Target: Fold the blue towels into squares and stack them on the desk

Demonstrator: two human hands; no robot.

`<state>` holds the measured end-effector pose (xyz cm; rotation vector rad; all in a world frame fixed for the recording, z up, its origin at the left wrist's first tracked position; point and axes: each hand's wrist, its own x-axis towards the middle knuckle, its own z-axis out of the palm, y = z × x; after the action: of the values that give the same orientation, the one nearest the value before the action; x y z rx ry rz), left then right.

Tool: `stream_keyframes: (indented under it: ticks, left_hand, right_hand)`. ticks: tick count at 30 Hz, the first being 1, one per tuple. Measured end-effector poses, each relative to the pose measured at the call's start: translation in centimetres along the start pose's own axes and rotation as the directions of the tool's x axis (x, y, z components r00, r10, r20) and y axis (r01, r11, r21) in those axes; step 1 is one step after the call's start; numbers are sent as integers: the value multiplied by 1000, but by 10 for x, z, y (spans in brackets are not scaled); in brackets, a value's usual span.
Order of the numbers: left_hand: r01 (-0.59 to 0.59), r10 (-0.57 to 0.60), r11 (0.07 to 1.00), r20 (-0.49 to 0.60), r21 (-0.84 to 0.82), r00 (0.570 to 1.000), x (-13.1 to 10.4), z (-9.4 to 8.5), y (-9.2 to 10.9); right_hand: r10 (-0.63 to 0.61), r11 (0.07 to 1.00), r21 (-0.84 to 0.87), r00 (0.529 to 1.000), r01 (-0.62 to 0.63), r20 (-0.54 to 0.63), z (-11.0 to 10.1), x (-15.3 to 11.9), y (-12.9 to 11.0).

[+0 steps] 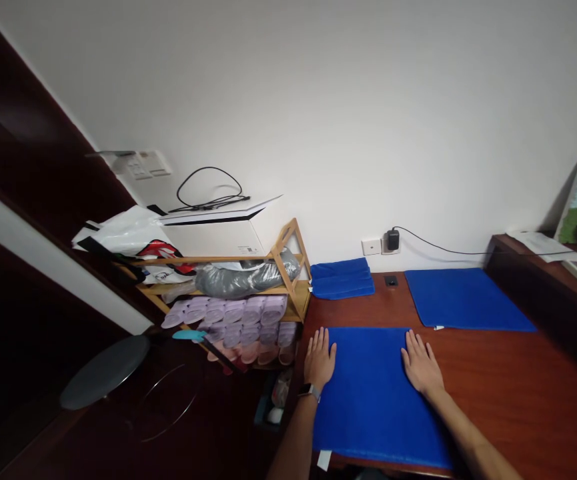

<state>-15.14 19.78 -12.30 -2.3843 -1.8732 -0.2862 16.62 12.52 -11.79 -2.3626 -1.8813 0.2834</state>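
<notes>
Forearms [468, 433] stretch across the counter [513, 393] from its near side, ending in two open hands pressed palm-down on a blue cloth. Neither hand holds anything: the left grip [319, 365], fingers straight and close together, lies along the far left corner, while the right grip [422, 368] lies at the far right corner, its thumb out to the side. Set so far apart, the palms appear to keep the cloth's far edge straight and its surface smooth. A watch [309, 391] circles the left wrist.

Between the arms, the near cloth [373, 400] spreads flat by the counter's front edge, within easy reach, a white tag [324, 460] sticking out at its near left corner. Farther back, a flat cloth [468, 300] lies to the right and a folded cloth [342, 279] sits at the left by the wall, likely kept back to leave working room in front. A charger [393, 239] fills a wall socket above them, its cord running right. To the left, a wooden rack [304, 303] stacks slippers [228, 312] in rows, probably to save floor space.
</notes>
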Motion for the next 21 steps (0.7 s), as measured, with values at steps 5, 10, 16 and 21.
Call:
stream_keyframes:
  ticks: [5,10,16,21]
  left_hand:
    - [-60,60,998,-87,5,994,1,-16,21]
    - [-328,318,933,-91,-146,944,3,-18,139]
    - [-270,291,927,44,-260,956,6,0,179]
    - [-43,50,993,52,-114,997,-8,-5,59]
  right_hand:
    - [-3,1000,-15,1000,3,2,3,-1,-1]
    - [-22,999,-42,1000,22,1,5,0,2]
    - [-32,995,-93,999,34,15,7,-1,4]
    - [-12,997,-71,1000,13,12,6,-2,2]
